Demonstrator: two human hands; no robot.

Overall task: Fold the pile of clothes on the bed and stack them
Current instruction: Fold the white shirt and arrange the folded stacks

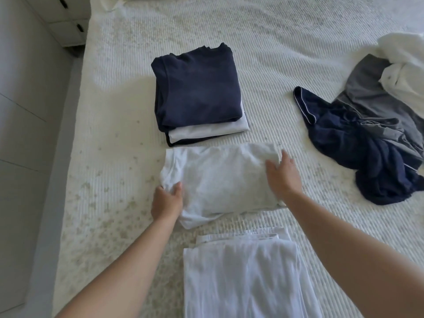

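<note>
A folded white garment (220,177) lies on the bed (114,125) in front of me. My left hand (167,200) grips its near left corner, fingers curled into the cloth. My right hand (283,174) lies on its right end with fingers curled over the fabric. Just beyond it stands a stack (197,92) with a folded navy shirt on top, a white piece under it and a dark one at the bottom. An unfolded pile (371,125) of navy, grey and white clothes lies at the right.
A folded white cloth (247,276) lies closest to me, near the bed's front edge. The bed's left edge drops to a grey floor (25,134), with a white drawer unit (66,21) at the far left corner.
</note>
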